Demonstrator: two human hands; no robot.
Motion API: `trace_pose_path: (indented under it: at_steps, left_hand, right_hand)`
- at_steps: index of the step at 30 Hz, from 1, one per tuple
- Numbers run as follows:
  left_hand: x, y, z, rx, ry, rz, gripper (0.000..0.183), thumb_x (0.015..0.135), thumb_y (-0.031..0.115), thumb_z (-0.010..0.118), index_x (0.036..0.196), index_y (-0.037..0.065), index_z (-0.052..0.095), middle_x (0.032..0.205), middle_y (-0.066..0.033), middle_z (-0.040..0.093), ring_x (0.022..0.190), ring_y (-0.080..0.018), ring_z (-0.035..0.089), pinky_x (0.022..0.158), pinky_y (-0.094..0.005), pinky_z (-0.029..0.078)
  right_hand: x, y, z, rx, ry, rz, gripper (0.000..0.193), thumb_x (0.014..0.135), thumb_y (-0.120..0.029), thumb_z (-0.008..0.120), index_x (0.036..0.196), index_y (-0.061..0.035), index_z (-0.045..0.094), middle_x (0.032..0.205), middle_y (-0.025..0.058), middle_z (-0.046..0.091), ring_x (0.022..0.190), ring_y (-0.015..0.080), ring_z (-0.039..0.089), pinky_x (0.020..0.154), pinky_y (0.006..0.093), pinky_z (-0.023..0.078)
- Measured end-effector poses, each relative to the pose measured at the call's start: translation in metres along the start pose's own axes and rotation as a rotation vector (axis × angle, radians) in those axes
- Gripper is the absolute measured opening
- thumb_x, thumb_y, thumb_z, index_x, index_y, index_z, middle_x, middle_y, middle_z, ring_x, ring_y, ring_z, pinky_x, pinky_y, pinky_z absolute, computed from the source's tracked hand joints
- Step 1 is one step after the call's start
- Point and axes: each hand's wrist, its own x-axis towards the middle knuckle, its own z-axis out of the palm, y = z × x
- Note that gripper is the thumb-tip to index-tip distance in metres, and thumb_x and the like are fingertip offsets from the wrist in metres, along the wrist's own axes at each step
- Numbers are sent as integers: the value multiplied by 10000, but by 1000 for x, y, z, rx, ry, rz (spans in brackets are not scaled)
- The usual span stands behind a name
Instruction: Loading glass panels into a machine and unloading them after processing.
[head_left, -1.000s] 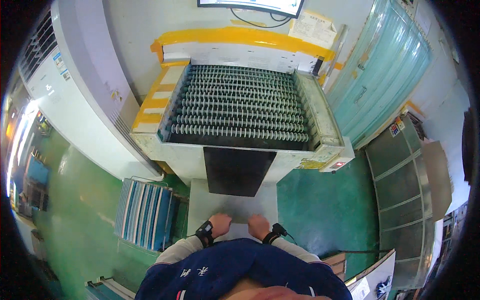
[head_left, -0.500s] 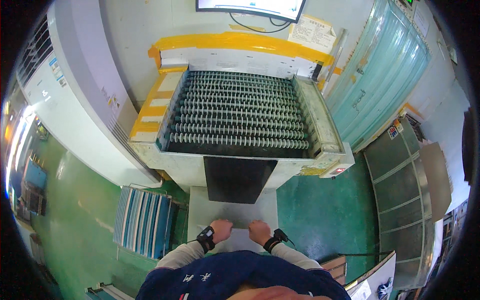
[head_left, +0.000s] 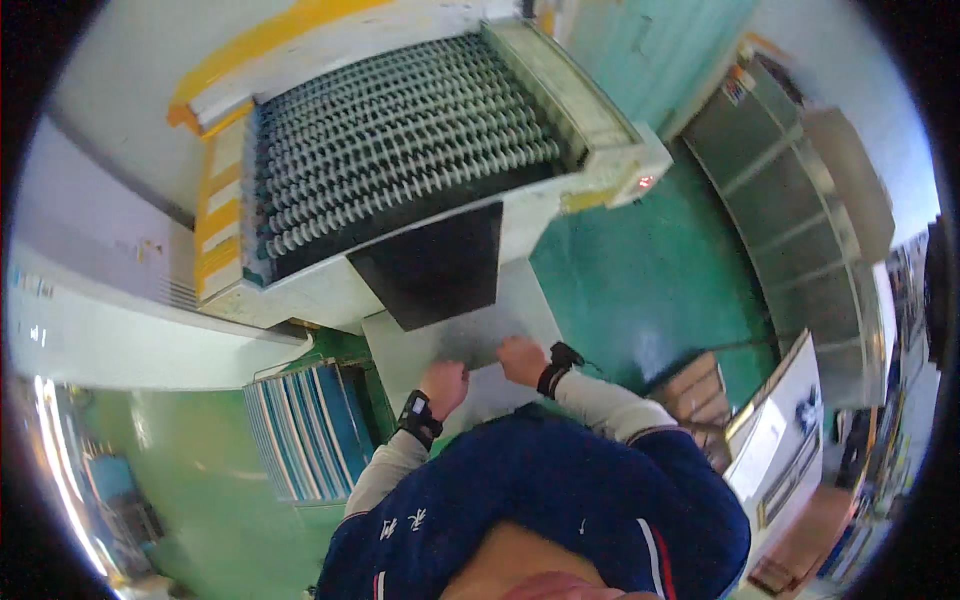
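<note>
Both hands are held close together in front of my body, below the roller machine. My left hand (head_left: 445, 388) is closed, fingers curled in, with a black band on the wrist. My right hand (head_left: 521, 360) is also closed, slightly farther forward, and its wrist wears a similar black device. A pale edge runs between the two fists; whether they grip a thin sheet there I cannot make out. Beneath them lies a light grey flat surface (head_left: 525, 297). Just ahead, a black panel (head_left: 435, 268) hangs on the front of the roller machine (head_left: 580, 182).
A rack of upright blue and white panels (head_left: 310, 430) stands on the green floor (head_left: 185, 440) at left. A tall white cabinet (head_left: 150, 345) is beside the machine. To the right are a grey metal cabinet (head_left: 770, 190), brown boxes (head_left: 695, 388) and a white board (head_left: 775, 440).
My view has swung right and my body has turned, so the machine now appears tilted and farther left. Both hands stay closed and close together.
</note>
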Motion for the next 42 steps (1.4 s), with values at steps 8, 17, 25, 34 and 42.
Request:
trace_pose_path:
  at_steps: [8,17,25,34,42]
  left_hand:
    - [-1,10,12,47,-96,-57,187,796,229,580,855,58,626,894,-146,624,838,-344,602,708,-453,497]
    - [-1,19,5,42,-89,-101,175,807,219,557,814,61,633,884,-152,634,816,-355,605,706,-455,493]
    - [6,29,1,93,-182,-117,189,805,239,558,835,81,657,850,-157,641,819,-366,609,709,-465,490]
    - [7,17,15,90,-242,-310,249,809,318,592,905,115,698,904,-160,649,855,-361,615,737,-451,492]
    - [9,18,14,166,-298,-366,267,799,344,610,957,147,699,952,-134,651,894,-327,617,760,-433,494]
  right_hand:
    - [-15,1,-8,35,-53,53,56,657,-95,590,682,-72,634,807,90,604,816,275,605,640,405,508]
    - [-10,5,-15,21,-15,-52,72,639,-94,584,681,-83,641,783,95,619,788,283,612,644,392,512]
    - [-7,19,-5,95,-33,-130,83,631,-97,599,683,-68,658,751,124,633,758,321,637,616,418,520]
    - [13,31,-18,223,-325,-178,139,637,-89,606,726,-14,683,788,203,659,756,371,653,648,489,513]
    - [8,49,-18,216,-196,-158,127,631,-85,598,704,-15,675,746,196,649,706,368,650,603,476,508]
